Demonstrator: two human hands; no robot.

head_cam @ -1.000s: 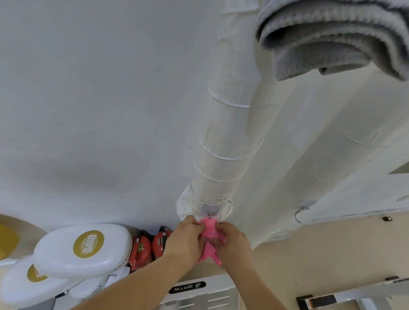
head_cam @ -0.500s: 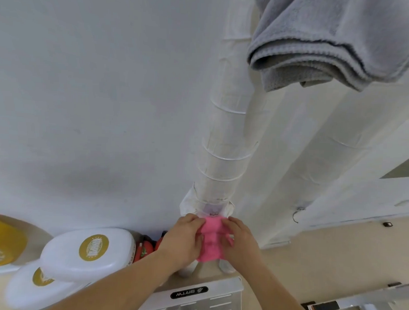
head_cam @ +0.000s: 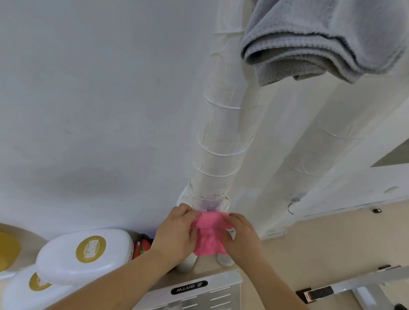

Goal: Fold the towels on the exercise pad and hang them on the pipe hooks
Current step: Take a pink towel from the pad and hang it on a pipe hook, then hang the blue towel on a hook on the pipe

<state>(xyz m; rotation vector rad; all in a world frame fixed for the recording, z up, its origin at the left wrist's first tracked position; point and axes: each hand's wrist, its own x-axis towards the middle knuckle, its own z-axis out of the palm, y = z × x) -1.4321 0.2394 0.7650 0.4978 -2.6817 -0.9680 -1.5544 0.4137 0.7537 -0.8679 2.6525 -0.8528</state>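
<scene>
A small pink towel (head_cam: 209,234) hangs against the lower part of the white wrapped pipe (head_cam: 220,146). My left hand (head_cam: 176,236) grips its left side and my right hand (head_cam: 241,237) grips its right side, both pinching the cloth near its top edge. A folded grey towel (head_cam: 318,40) hangs higher up on the pipe at the top right. The hook behind the pink towel is hidden by the cloth and my fingers.
A second white pipe (head_cam: 315,144) runs beside the first. White pads with gold logos (head_cam: 84,255) and red items (head_cam: 142,246) lie at the wall's foot on the left. A grey metal frame (head_cam: 194,296) stands below my hands, a bench leg (head_cam: 365,288) at right.
The camera has tilted, so the grey towel shows lower and larger. The pink towel has spread wider between my hands and hangs lower down.
</scene>
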